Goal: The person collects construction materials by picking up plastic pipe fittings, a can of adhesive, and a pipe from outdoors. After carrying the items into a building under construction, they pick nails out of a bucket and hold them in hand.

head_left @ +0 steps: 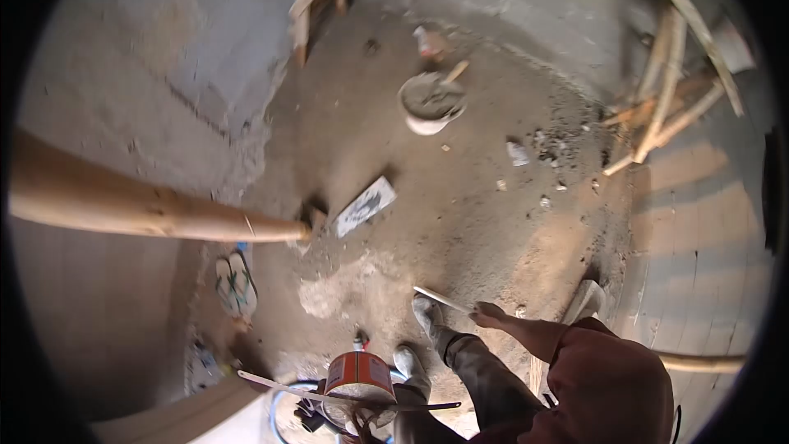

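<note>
My right hand is closed on one end of a pale flat bar, which points out to the left above my shoe. Low in the view, my left hand is partly cut off by the frame edge and seems to grip the middle of a long thin strip. This strip is whitish at its left end, darker at its right, and crosses over a red and white bucket. Several dark items and a blue hose lie beside the bucket.
A pale bucket of grey mortar with a wooden handle stands farther out. A smeared white board lies on the dirt floor. A thick wooden pole juts in from the left, near flip-flops. Wooden poles lean at right.
</note>
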The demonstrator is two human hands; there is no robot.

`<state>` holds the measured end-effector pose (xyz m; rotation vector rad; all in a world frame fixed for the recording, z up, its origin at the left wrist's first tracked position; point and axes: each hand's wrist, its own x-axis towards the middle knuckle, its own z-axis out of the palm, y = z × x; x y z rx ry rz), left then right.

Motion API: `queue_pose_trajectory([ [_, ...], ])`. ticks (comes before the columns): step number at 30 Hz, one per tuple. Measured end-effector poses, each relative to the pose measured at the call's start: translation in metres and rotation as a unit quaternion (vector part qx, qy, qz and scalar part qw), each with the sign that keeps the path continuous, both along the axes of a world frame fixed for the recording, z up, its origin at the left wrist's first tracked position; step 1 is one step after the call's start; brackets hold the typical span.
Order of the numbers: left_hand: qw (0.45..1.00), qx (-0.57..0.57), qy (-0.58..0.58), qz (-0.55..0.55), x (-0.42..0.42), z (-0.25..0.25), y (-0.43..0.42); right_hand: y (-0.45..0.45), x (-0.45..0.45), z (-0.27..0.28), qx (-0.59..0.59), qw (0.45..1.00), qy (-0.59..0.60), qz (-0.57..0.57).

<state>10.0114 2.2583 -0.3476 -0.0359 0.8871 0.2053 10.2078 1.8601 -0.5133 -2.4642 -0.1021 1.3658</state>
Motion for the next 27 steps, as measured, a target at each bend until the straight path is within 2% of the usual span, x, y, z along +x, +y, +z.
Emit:
queue_pose_trajectory([
  [1, 1.000, -0.001, -0.015, -0.019, 0.009, 0.023, 0.001, -0.031, -0.018, 0.031, 0.021, 0.995, -0.013, -0.098],
  [2, 0.999, 0.000, -0.027, -0.047, 0.015, 0.047, 0.005, -0.067, -0.039, 0.055, 0.115, 0.963, 0.039, -0.241],
  [3, 0.996, -0.001, -0.044, -0.076, 0.019, 0.072, 0.008, -0.094, -0.058, 0.080, 0.208, 0.898, 0.085, -0.378],
  [5, 0.988, -0.005, -0.079, -0.129, 0.025, 0.120, 0.006, -0.078, -0.074, 0.234, 0.218, 0.811, 0.032, -0.543],
  [7, 0.977, -0.012, -0.117, -0.176, 0.025, 0.163, 0.002, -0.100, -0.118, 0.299, 0.169, 0.853, -0.080, -0.488],
  [9, 0.963, -0.018, -0.152, -0.222, 0.025, 0.202, -0.006, -0.112, -0.166, 0.361, 0.125, 0.883, -0.312, -0.327],
  [11, 0.943, -0.027, -0.188, -0.272, 0.026, 0.236, -0.014, -0.091, -0.191, 0.473, 0.108, 0.876, -0.376, -0.283],
  [13, 0.925, -0.047, -0.217, -0.308, 0.026, 0.263, -0.032, -0.063, -0.220, 0.557, 0.078, 0.841, -0.415, -0.338],
  [15, 0.907, -0.062, -0.238, -0.341, 0.022, 0.285, -0.044, -0.046, -0.254, 0.605, 0.083, 0.819, -0.383, -0.418],
  [16, 0.898, -0.065, -0.247, -0.359, 0.021, 0.294, -0.050, -0.029, -0.261, 0.642, 0.153, 0.788, -0.377, -0.463],
  [17, 0.890, -0.072, -0.255, -0.372, 0.018, 0.301, -0.057, -0.023, -0.273, 0.658, 0.178, 0.767, -0.422, -0.449],
  [19, 0.868, -0.083, -0.270, -0.410, 0.013, 0.312, -0.074, -0.005, -0.288, 0.715, 0.079, 0.793, -0.429, -0.426],
  [22, 0.825, -0.103, -0.281, -0.479, -0.001, 0.317, -0.101, 0.011, -0.321, 0.742, 0.093, 0.775, -0.501, -0.374],
  [24, 0.784, -0.119, -0.289, -0.536, -0.012, 0.317, -0.127, 0.021, -0.354, 0.750, 0.132, 0.773, -0.476, -0.397],
  [25, 0.760, -0.128, -0.294, -0.565, -0.017, 0.317, -0.144, 0.024, -0.373, 0.748, 0.117, 0.797, -0.451, -0.385],
  [27, 0.710, -0.143, -0.305, -0.619, -0.033, 0.316, -0.181, 0.028, -0.408, 0.763, 0.069, 0.820, -0.355, -0.444],
])
